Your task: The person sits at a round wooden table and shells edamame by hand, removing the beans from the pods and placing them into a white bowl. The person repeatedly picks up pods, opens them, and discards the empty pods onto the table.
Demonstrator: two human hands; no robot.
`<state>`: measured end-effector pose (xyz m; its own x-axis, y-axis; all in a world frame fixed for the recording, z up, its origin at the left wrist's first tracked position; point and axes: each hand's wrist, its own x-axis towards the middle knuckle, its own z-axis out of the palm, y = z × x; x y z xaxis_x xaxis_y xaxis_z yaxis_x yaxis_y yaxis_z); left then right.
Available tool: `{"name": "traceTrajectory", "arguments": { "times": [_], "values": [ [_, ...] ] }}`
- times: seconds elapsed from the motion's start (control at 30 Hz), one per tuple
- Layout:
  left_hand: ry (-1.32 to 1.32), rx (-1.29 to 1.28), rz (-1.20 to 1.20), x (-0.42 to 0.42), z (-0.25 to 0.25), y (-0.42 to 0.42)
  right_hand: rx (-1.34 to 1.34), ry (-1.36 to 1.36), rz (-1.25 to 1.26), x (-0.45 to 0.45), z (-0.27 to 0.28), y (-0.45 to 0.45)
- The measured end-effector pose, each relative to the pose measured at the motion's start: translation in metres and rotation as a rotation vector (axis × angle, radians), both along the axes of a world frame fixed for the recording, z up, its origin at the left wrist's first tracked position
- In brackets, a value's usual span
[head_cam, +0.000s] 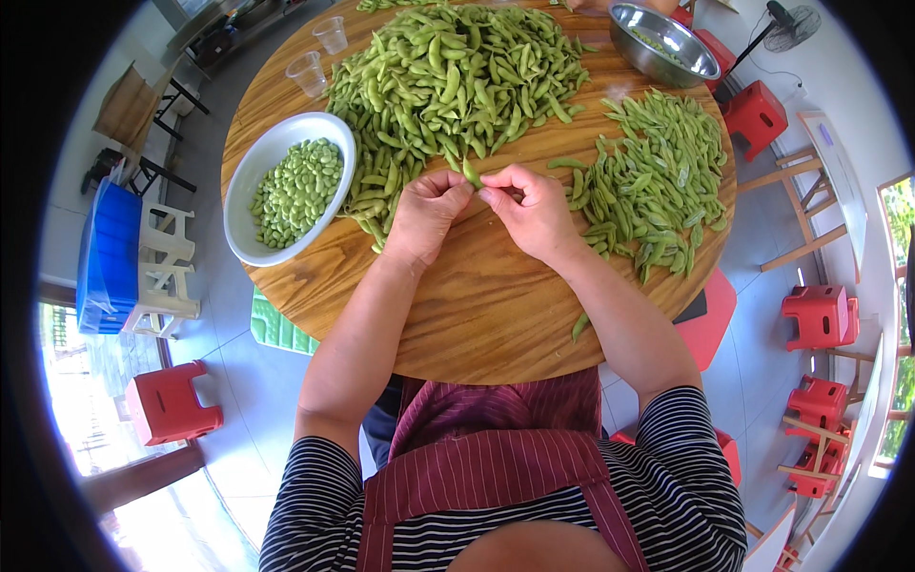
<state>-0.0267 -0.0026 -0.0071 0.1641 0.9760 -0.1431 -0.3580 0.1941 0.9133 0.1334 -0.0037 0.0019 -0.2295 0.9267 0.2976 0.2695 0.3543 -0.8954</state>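
Observation:
Between my two hands, over the round wooden table [493,307], is one green soybean pod [471,174]. My left hand [436,207] pinches its lower end from the left, and my right hand [527,207] grips it with thumb and forefinger from the right. A large heap of full pods [457,79] lies just beyond my hands. Left of my left hand, a white bowl [239,232] holds shelled green beans [300,189]. To the right of my right hand spreads a pile of flatter pods [654,179], some of them split. A single pod [580,326] lies near my right forearm.
A steel bowl [632,61] with some beans stands at the far right, close to part of another person's arm [622,6]. Two clear plastic cups [307,74] stand at the far left. Red stools [174,402] and a green crate [279,325] are on the floor around the table.

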Motion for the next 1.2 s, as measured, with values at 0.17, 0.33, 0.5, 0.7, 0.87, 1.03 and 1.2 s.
{"name": "traceTrajectory", "arguments": {
  "times": [0.17,0.33,0.5,0.7,0.87,1.03,1.2],
  "values": [
    [-0.057,0.007,0.004,-0.003,-0.004,0.000,-0.098,0.132,0.075,-0.004,0.002,-0.003],
    [-0.005,0.037,0.016,0.000,0.004,-0.002,-0.879,0.908,0.376,0.004,-0.008,0.007],
    [0.233,0.114,0.029,0.000,0.002,0.000,-0.792,0.753,0.347,0.005,-0.009,0.009],
    [0.485,0.277,-0.046,0.003,0.005,-0.005,-0.353,0.240,0.225,0.003,-0.007,0.008],
    [0.656,0.262,-0.047,0.004,0.011,-0.009,-0.102,-0.008,0.097,-0.003,0.004,0.002],
    [0.653,0.215,-0.028,0.006,0.008,-0.009,-0.003,-0.105,0.018,-0.007,-0.002,0.001],
    [0.459,0.143,0.006,0.005,0.001,-0.004,-0.180,0.078,0.062,-0.007,-0.009,0.004]
  ]
}}
